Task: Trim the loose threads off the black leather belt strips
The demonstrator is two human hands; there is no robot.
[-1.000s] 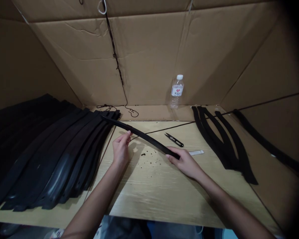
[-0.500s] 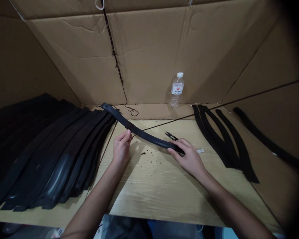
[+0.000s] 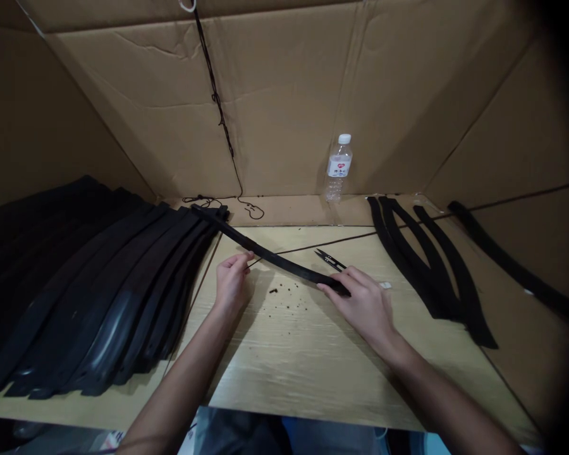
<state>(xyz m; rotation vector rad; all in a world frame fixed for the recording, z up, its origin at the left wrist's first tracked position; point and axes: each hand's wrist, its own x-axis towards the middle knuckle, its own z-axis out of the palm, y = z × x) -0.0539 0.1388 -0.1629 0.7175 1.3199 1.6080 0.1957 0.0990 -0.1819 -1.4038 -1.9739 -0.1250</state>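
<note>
I observe my left hand (image 3: 231,281) pinching the black strip (image 3: 270,256) near its middle, and my right hand (image 3: 367,306) gripping its near end. The strip spans the table (image 3: 289,354), just beside the snips (image 3: 329,259).

Only one thing carries print — the clear plastic water bottle with a white cap (image 3: 337,167), standing against the cardboard wall. Its white label shows a small red logo above a line of dark characters — all too small and blurred to read.
</note>
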